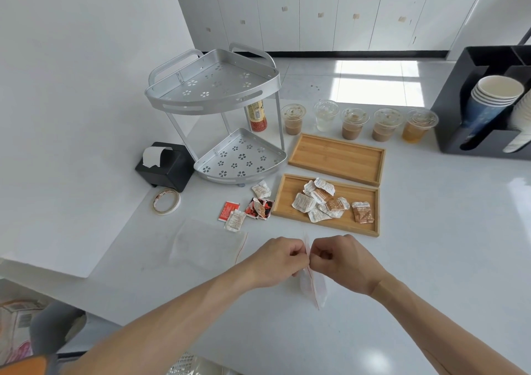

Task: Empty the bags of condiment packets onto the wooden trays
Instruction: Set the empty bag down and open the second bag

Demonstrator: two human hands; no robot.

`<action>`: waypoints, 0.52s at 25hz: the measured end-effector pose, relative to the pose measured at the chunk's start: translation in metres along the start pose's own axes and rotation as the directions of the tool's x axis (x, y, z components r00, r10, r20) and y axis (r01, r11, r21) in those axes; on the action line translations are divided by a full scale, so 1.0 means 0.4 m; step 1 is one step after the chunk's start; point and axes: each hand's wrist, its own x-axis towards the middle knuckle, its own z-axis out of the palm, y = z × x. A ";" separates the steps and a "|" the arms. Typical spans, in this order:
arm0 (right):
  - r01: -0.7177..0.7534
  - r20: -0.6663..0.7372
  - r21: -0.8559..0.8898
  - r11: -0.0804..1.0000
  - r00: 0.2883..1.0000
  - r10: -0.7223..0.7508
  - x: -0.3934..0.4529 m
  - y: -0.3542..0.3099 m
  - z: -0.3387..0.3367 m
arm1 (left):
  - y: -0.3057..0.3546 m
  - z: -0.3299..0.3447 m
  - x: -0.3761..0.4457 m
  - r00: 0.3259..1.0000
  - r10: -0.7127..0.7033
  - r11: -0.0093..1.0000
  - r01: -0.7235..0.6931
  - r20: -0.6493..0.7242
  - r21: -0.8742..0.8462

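Note:
My left hand (277, 261) and my right hand (343, 262) both pinch the top edge of a small clear zip bag (314, 287) with a red seal line, held upright above the counter. The bag hangs between the hands and looks flat. A second clear bag (205, 244) lies flat on the counter to the left. The near wooden tray (284, 199) holds several white and brown condiment packets (324, 203). The far wooden tray (336, 156) has nothing on it. Several loose packets (248, 208), red and white, lie on the counter left of the near tray.
A silver two-tier corner rack (218, 116) stands at the back left with a bottle (256, 116) behind it. Several lidded drink cups (353, 123) line up behind the trays. A black cup holder (488, 101) is at right. A black tissue box (166, 165) and a tape roll (166, 202) sit at left.

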 end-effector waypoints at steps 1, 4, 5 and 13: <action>-0.001 -0.015 0.011 1.000 1.000 0.001 0.000 0.003 0.001 | 0.006 0.003 0.003 1.000 -0.001 1.000 0.002 -0.010 0.019; -0.008 -0.029 0.032 0.999 1.000 0.009 -0.004 0.016 -0.005 | 0.024 0.002 0.012 1.000 0.031 0.996 -0.031 -0.003 0.078; -0.011 -0.031 0.042 0.999 0.999 0.012 -0.007 0.020 -0.008 | 0.030 0.002 0.013 0.999 0.043 0.995 -0.043 0.001 0.091; -0.173 -0.142 -0.161 0.972 0.978 0.150 -0.060 0.084 -0.085 | -0.018 -0.026 0.028 0.991 0.010 0.980 0.016 -0.131 0.197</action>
